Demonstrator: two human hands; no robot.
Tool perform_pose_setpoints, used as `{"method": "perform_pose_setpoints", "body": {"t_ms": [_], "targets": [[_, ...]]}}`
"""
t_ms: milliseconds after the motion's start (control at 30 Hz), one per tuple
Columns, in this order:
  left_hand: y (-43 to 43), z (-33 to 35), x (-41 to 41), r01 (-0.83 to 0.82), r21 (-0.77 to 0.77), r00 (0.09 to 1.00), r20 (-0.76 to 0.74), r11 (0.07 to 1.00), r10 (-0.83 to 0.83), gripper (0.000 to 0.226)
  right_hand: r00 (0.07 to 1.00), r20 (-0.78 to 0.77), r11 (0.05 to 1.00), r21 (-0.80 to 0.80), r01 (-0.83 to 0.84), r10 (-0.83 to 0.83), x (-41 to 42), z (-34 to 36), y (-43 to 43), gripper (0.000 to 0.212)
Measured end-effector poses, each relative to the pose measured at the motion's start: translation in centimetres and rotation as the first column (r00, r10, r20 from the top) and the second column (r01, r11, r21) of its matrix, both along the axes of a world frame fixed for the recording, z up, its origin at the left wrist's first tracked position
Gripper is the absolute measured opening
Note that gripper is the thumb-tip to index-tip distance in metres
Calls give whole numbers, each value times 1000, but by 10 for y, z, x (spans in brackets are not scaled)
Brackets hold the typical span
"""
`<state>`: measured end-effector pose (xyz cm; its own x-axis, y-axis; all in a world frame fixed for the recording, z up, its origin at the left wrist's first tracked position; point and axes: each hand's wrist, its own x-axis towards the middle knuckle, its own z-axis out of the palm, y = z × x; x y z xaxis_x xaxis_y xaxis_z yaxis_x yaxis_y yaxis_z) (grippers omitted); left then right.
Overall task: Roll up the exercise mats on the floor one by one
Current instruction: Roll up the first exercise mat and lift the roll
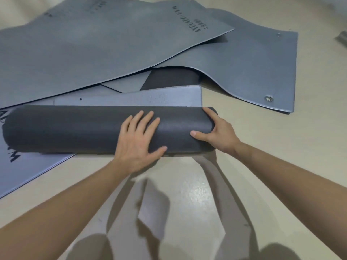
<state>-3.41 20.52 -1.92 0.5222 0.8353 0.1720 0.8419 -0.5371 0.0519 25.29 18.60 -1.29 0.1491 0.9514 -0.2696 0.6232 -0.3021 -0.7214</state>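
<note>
Forearms nearest me reached to the dark roll (75,128) on the floor (262,166): left hand (139,139) spread flat on it, right hand (216,132) at its right end, grip curled round. Just beyond the roll a short tail (140,98) lay unrolled; farther behind, several flat mats (112,44) awaited rolling, I judged.

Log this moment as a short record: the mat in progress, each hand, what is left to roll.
mat in progress: dark rolled mat, a short flat strip left beyond it
left hand: flat on the roll, fingers spread
right hand: grips the roll's right end
unrolled: grey mats overlapping on the floor behind
</note>
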Motion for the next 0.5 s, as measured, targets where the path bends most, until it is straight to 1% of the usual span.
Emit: {"method": "perform_pose_setpoints", "body": {"t_ms": [67, 133, 200, 267, 333, 400, 467, 500], "targets": [[-24, -1, 11, 51, -32, 993, -101, 998, -54, 99, 997, -74, 993, -113, 23, -31, -6, 9, -1, 100], [-39, 0, 18, 64, -51, 977, -201, 997, -73, 111, 979, -174, 961, -269, 55, -105, -14, 19, -7, 101], [-43, 3, 17, 71, -48, 959, -270, 996, -81, 120, 961, -227, 921, -384, 62, -159, -23, 29, -14, 86], [-38, 4, 11, 97, -46, 948, -301, 994, -106, 123, 948, -256, 908, -414, 70, -190, -24, 34, -19, 80], [-27, 4, 6, 145, -26, 952, -268, 989, -147, 120, 951, -257, 924, -376, 65, -172, -20, 34, -24, 82], [-13, 5, 7, 177, 2, 955, -240, 984, -172, 118, 977, -191, 964, -264, 41, -94, -12, 30, -34, 75], [5, 9, 12, 197, -24, 954, -226, 980, -197, 118, 1000, -12, 995, -98, 26, -27, -2, 26, -44, 68], [14, 13, 16, 199, -53, 955, -214, 979, -205, 119, 997, 78, 1000, -22, 20, -18, 2, 25, -49, 70]]}}
